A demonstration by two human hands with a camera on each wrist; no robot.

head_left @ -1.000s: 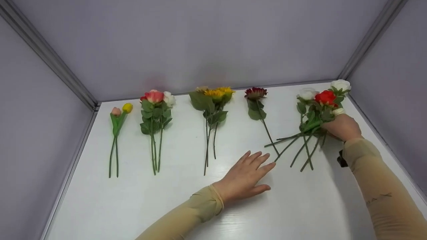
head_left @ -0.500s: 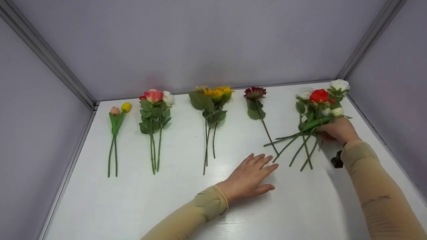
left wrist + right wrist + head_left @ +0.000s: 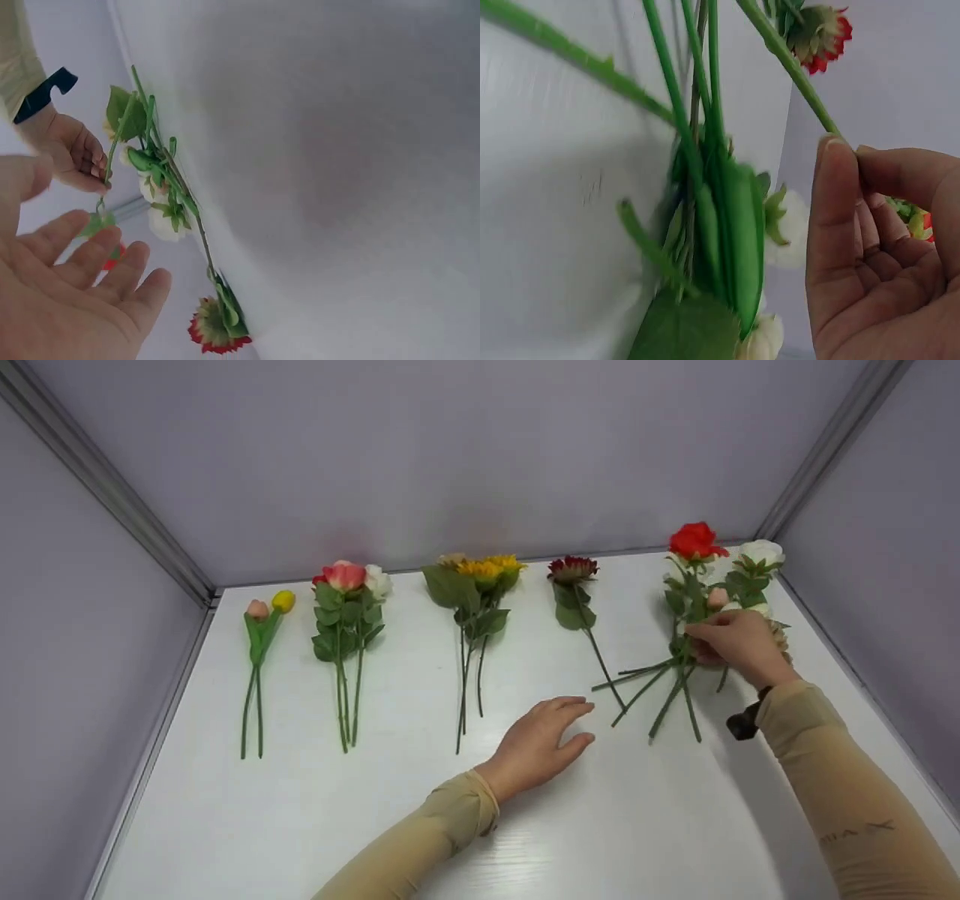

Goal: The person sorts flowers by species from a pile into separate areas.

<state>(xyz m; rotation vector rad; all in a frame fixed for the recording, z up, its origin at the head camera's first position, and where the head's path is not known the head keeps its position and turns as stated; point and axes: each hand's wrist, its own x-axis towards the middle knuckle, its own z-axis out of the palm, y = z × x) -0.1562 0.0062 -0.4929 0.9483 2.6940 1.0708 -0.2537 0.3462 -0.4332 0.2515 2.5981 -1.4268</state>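
My right hand (image 3: 741, 643) pinches the green stem (image 3: 801, 81) of a red rose (image 3: 694, 541) between thumb and forefinger. The rose is raised over a pile at the right of the table. In that pile lie white roses (image 3: 762, 553), a pink tulip (image 3: 718, 598) and crossing green stems. Fingers apart and relaxed, my left hand (image 3: 534, 746) hovers over the middle of the table and holds nothing. The stem end of a dark red flower (image 3: 574, 569) lies just beyond its fingertips. The left wrist view shows the open left palm (image 3: 75, 307).
Left of the dark red flower lie yellow sunflowers (image 3: 481, 572), a bunch of pink, red and white roses (image 3: 346, 577), and a pink and a yellow tulip (image 3: 283, 601), in separate groups on the white table (image 3: 315, 825). Grey panels (image 3: 480, 450) enclose the back and sides.
My right hand has drawn the red rose up and leftward out of the pile, uncovering the pink tulip. My left hand has shifted slightly, its fingers now closer together.
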